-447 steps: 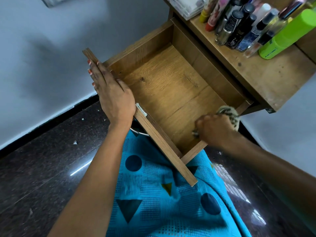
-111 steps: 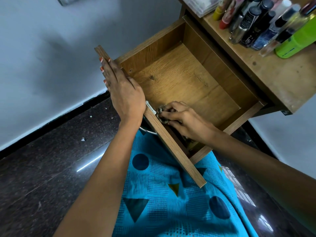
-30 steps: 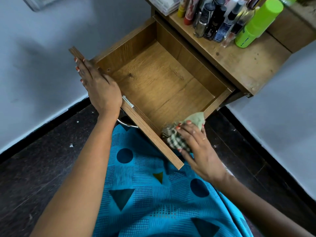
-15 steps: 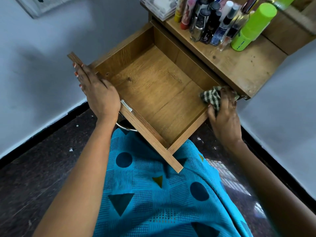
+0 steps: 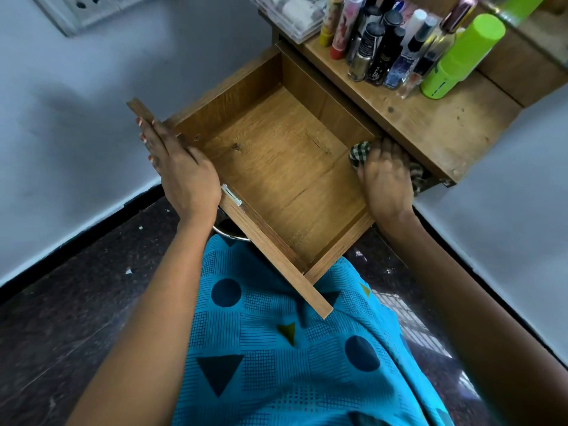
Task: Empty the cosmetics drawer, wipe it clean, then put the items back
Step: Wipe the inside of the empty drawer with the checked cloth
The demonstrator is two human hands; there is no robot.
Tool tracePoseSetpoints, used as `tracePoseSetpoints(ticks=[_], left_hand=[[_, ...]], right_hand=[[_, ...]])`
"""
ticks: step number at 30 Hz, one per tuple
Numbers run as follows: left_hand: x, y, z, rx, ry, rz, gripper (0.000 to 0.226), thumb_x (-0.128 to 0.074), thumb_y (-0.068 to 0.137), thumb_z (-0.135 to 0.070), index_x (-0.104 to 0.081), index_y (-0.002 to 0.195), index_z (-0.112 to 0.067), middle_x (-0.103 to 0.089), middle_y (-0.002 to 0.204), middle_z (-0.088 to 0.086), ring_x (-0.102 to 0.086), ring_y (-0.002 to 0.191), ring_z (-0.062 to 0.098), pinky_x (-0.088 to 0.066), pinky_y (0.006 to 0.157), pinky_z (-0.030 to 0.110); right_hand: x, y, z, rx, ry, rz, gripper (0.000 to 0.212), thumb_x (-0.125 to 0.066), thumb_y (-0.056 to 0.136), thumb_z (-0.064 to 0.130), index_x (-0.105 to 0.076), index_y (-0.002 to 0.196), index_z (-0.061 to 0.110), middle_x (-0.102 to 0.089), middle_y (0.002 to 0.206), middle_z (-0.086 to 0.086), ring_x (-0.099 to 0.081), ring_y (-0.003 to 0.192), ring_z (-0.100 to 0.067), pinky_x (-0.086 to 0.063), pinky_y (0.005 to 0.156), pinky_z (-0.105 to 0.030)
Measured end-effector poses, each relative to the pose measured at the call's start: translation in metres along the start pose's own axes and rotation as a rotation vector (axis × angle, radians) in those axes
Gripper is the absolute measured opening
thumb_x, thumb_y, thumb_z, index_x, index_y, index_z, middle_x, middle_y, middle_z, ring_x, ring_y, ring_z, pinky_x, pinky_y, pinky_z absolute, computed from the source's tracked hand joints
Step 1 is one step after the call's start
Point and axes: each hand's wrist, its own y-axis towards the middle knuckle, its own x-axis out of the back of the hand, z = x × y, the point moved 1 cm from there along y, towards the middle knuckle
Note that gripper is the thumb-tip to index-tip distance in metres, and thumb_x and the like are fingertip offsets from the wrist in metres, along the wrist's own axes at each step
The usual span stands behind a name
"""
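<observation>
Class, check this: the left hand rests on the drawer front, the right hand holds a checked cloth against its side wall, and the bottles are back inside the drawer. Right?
No: the head view shows the drawer empty; the bottles stand on the tabletop beside it. The rest holds.

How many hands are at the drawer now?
2. The left hand rests flat on the front panel of the drawer. The right hand holds a checked cloth against its right wall.

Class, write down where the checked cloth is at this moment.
In the head view, the checked cloth sits on the open drawer's right side wall, under the right hand, just below the wooden tabletop's edge.
</observation>
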Motion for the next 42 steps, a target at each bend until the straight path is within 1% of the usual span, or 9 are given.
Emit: tracePoseSetpoints(ticks=[3, 8, 17, 26, 28, 31, 34, 38, 42], left_hand=[[0.000, 0.000, -0.001, 0.006, -0.003, 0.004, 0.055, -0.028, 0.097, -0.011, -0.002, 0.146, -0.007, 0.004, 0.156, 0.009, 0.000, 0.144, 0.023, -0.003, 0.118, 0.034], [0.003, -0.001, -0.002, 0.007, 0.000, 0.016, 0.056, -0.028, 0.097, -0.010, -0.002, 0.146, -0.007, 0.004, 0.156, 0.009, -0.001, 0.144, 0.022, -0.007, 0.119, 0.036], [0.003, -0.003, -0.003, 0.018, -0.021, 0.005, 0.055, -0.027, 0.097, -0.010, -0.002, 0.146, -0.008, 0.004, 0.156, 0.007, -0.001, 0.144, 0.021, -0.002, 0.114, 0.027], [0.004, -0.003, -0.005, 0.033, -0.008, 0.018, 0.055, -0.027, 0.097, -0.011, -0.002, 0.146, -0.012, 0.005, 0.156, 0.004, -0.001, 0.144, 0.019, -0.002, 0.103, 0.013], [0.005, -0.003, -0.005, 0.026, -0.013, 0.019, 0.056, -0.028, 0.097, -0.012, -0.002, 0.146, -0.013, 0.005, 0.156, 0.004, -0.002, 0.144, 0.020, -0.007, 0.111, 0.019], [0.006, -0.003, -0.004, 0.023, -0.020, 0.022, 0.058, -0.029, 0.096, -0.012, -0.001, 0.147, -0.013, 0.005, 0.156, 0.003, -0.001, 0.144, 0.019, -0.010, 0.114, 0.027], [0.005, -0.002, -0.004, 0.030, -0.033, 0.021, 0.058, -0.029, 0.096, -0.012, -0.002, 0.147, -0.014, 0.006, 0.156, 0.002, -0.003, 0.144, 0.019, -0.022, 0.116, 0.040], [0.005, -0.003, -0.004, 0.032, -0.046, 0.022, 0.057, -0.029, 0.096, -0.012, -0.003, 0.147, -0.013, 0.006, 0.156, 0.002, -0.001, 0.144, 0.018, -0.021, 0.117, 0.039], [0.005, -0.004, -0.004, 0.034, -0.063, 0.014, 0.058, -0.029, 0.096, -0.012, -0.002, 0.147, -0.014, 0.006, 0.156, 0.001, -0.003, 0.144, 0.018, -0.032, 0.111, 0.043]], right_hand=[[-0.002, 0.025, 0.027, 0.071, 0.031, 0.008, 0.047, -0.045, 0.095, 0.006, -0.029, 0.136, -0.009, -0.038, 0.139, -0.030, -0.038, 0.130, -0.037, -0.029, 0.110, -0.042], [0.005, 0.068, 0.069, 0.099, 0.131, -0.047, 0.046, -0.033, 0.099, 0.007, -0.019, 0.141, -0.008, -0.025, 0.147, -0.027, -0.024, 0.138, -0.036, -0.017, 0.115, -0.041], [-0.002, 0.026, 0.039, -0.071, 0.179, -0.062, 0.049, -0.030, 0.101, 0.019, -0.022, 0.138, -0.011, -0.033, 0.142, -0.031, -0.032, 0.134, -0.039, -0.019, 0.115, -0.041], [0.012, 0.091, 0.088, 0.094, 0.267, -0.107, 0.047, -0.030, 0.100, 0.019, -0.026, 0.138, -0.008, -0.032, 0.144, -0.027, -0.031, 0.136, -0.033, -0.021, 0.114, -0.038], [0.018, 0.113, 0.105, 0.143, 0.295, -0.097, 0.047, -0.028, 0.100, 0.020, -0.024, 0.139, -0.005, -0.032, 0.146, -0.023, -0.030, 0.136, -0.030, -0.020, 0.115, -0.034], [0.030, 0.138, 0.125, 0.204, 0.346, -0.079, 0.046, -0.025, 0.100, 0.021, -0.024, 0.139, -0.003, -0.033, 0.145, -0.022, -0.031, 0.136, -0.028, -0.020, 0.113, -0.031], [0.037, 0.149, 0.132, 0.230, 0.397, -0.083, 0.043, -0.026, 0.100, 0.021, -0.030, 0.136, -0.002, -0.039, 0.140, -0.021, -0.037, 0.131, -0.029, -0.024, 0.109, -0.031], [0.037, 0.153, 0.125, 0.251, 0.533, -0.073, 0.039, -0.031, 0.098, 0.021, -0.038, 0.132, 0.004, -0.046, 0.133, -0.016, -0.046, 0.122, -0.027, -0.033, 0.101, -0.032], [0.044, 0.152, 0.120, 0.297, 0.652, -0.020, 0.035, -0.034, 0.097, 0.021, -0.045, 0.124, 0.002, -0.050, 0.128, -0.016, -0.049, 0.117, -0.029, -0.037, 0.097, -0.037]])
